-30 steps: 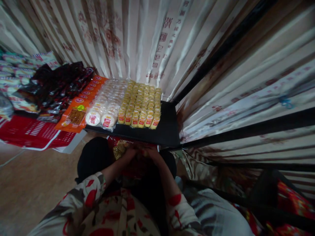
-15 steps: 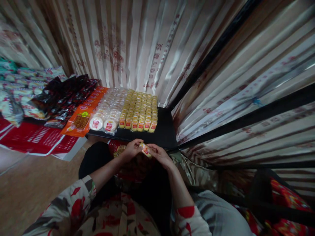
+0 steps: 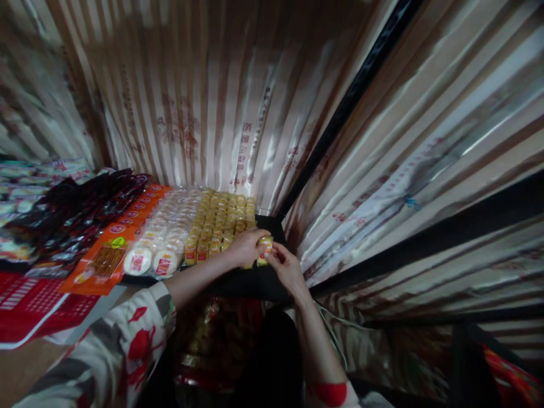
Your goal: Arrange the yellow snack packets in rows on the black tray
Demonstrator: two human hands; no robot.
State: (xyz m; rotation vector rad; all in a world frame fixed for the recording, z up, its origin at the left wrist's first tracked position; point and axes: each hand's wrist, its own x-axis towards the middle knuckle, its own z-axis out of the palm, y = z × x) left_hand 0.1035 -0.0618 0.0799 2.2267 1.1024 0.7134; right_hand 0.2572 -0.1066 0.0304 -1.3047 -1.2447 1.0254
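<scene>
Between the fingers of both hands is a small yellow wrapped snack (image 3: 266,243) with a red and white label. My left hand (image 3: 247,247) pinches it from the left, partly covering the front right of the rows of yellow wrapped snacks (image 3: 212,226). From the right, my right hand (image 3: 287,267) grips its lower side with thumb and fingers. Both hands are over the right end of a black bench top (image 3: 238,283), beside the rows. Whether the snack touches the bench top cannot be made out.
Left of the yellow rows lie round white wrapped crackers (image 3: 164,262), orange snack bags (image 3: 108,255) and dark packets (image 3: 80,215). A bag of snacks (image 3: 212,345) sits below, between the knees. Pleated curtains (image 3: 204,113) and a black bar (image 3: 340,113) stand behind.
Both hands have moved forward from above the lap to the right end of the yellow rows, with the yellow snack still held. The camera view has shifted.
</scene>
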